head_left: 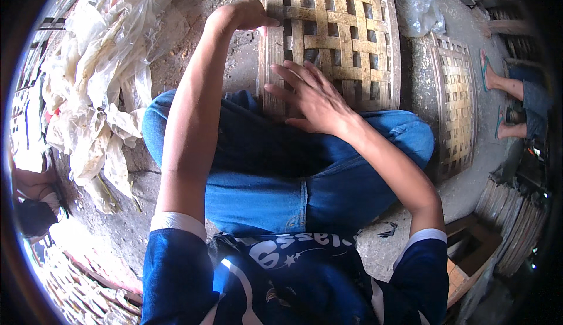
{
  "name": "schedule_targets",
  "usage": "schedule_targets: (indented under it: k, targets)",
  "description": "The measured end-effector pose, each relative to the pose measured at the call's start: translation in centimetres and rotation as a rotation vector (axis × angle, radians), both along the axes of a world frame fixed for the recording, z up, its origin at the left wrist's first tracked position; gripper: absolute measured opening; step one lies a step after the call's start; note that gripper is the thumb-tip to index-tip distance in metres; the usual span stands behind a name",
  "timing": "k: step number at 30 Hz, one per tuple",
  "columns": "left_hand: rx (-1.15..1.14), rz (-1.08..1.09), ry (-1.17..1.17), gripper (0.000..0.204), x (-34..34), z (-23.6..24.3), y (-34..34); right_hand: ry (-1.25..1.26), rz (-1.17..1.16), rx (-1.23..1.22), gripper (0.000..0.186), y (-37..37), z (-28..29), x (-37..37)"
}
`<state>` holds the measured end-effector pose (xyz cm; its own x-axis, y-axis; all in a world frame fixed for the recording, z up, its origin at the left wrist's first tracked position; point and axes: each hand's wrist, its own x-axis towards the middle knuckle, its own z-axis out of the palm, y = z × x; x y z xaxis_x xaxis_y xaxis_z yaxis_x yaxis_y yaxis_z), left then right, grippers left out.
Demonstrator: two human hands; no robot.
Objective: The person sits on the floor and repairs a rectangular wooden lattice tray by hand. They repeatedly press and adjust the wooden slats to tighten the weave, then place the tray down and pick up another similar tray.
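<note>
A woven bamboo panel in a wooden frame (334, 26) lies in front of my folded legs. My left hand (246, 17) is bent at the upper part of its left rail (271, 52), fingers curled and partly hidden; what they grip is unclear. My right hand (311, 99) rests lower on the same rail, fingers spread, holding nothing.
Crumpled plastic sheeting (99, 73) heaps at left, near another person's leg (32, 184). A second woven panel (454, 102) lies at right, beside a person's sandalled feet (498, 81). A plastic bag (416, 8) lies upper right; stacked slats (504, 225) sit lower right.
</note>
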<state>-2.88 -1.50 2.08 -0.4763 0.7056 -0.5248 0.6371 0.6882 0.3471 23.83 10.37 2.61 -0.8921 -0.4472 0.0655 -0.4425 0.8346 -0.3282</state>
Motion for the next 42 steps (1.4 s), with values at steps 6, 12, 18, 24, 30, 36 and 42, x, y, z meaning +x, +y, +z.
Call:
schedule_targets:
  k: [6,12,18,24,30,36,42]
  targets:
    - [0.002,0.002,0.002,0.052,-0.3,-0.6,0.6,-0.013,0.017,-0.011,0.078,0.3,-1.1,-0.1]
    - [0.02,-0.019,-0.046,0.052,-0.4,-0.3,-0.1,0.153,0.05,0.047,0.071,-0.4,-2.1,0.8]
    - [-0.026,0.046,-0.114,0.05,-0.7,-0.7,0.1,0.24,0.039,0.074,0.062,-0.7,-3.6,1.2]
    - [-0.023,-0.025,-0.015,0.052,0.1,-0.4,0.4,0.31,0.035,0.174,0.052,-1.0,-4.3,1.7]
    - [-0.033,-0.103,-0.032,0.048,0.6,0.4,0.3,0.335,-0.042,0.204,0.049,-1.9,-4.7,1.7]
    - [-0.104,-0.024,-0.064,0.037,1.5,1.2,0.4,0.302,0.019,0.035,0.043,-1.0,-3.4,0.8]
    - [-0.15,-0.064,-0.129,0.037,0.8,1.4,0.4,0.326,-0.35,-0.319,0.033,1.7,-2.7,-2.4]
